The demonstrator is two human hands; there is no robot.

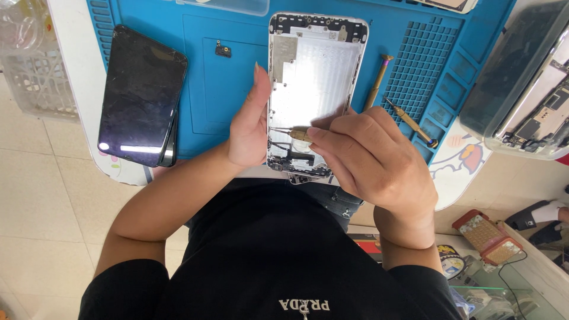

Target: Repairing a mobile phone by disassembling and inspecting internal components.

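Left hand point(249, 127) bracing phone housing point(314, 71), right hand point(373, 160) pinching screwdriver point(298, 134)

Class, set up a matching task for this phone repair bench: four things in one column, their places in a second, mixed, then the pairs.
1 opened phone housing
2 dark screen panel
3 brass screwdrivers
4 small black part

a lying free right of the housing
b left edge of the blue mat
c between both hands
d alone on the mat, left of the housing

Pairs: 1c, 2b, 3a, 4d
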